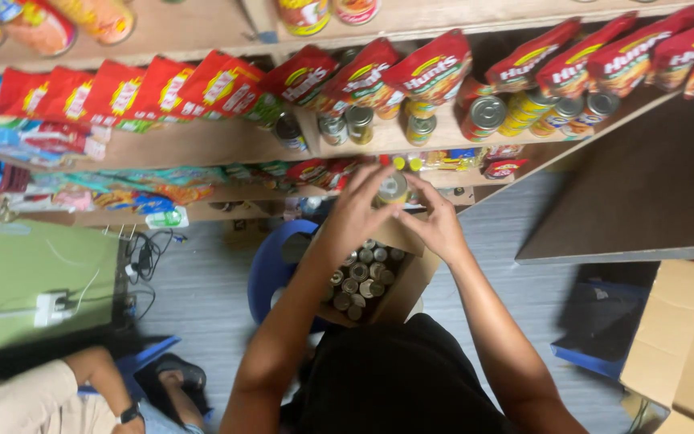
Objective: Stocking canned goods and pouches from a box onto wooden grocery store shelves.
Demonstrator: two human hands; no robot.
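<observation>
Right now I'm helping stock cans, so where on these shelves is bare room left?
Bare wood shows on the can shelf between the red pouches and the standing cans. Right of that, cans and pouches sit packed together. The cardboard box is full of cans. Both hands, left hand and right hand, hold one can above it.

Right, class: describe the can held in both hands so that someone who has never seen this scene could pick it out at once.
Start at the open brown cardboard box packed with round metal cans, below the wooden shelves. Just above it, the left hand and right hand meet around one small yellow-labelled metal can. Unlike its neighbours, it sits neither in the box nor on a shelf, but is lifted in the grip of both hands.
</observation>
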